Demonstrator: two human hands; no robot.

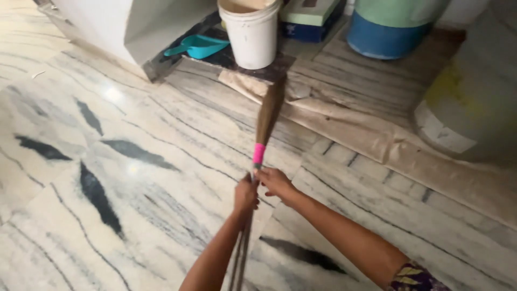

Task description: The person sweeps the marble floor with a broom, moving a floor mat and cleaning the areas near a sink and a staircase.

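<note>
- I had both hands on a broom — a long bundle of brown bristles bound with a pink band just above my grip.
- My left hand was curled shut around the thin handle, a little lower down than the other.
- My right hand was closed on the handle just under the pink band, touching the left one.
- The broom pointed away from me, its bristle end reaching the floor near the edge of a dark mat under a white bucket.
- The handle ran back between my forearms and out of the bottom of the view.
- The floor was pale marble with grey and black streaks — it shone in two spots.
- A sheet of brown paper lay flat on the floor to my right, running along past the broom's tip.
- A teal dustpan sat on the dark mat just left of the bucket, beside a white cabinet.
- Farther back stood a blue and green drum, with a box between it and the bucket.
- A large grey drum stood at the right edge, on the paper.
</note>
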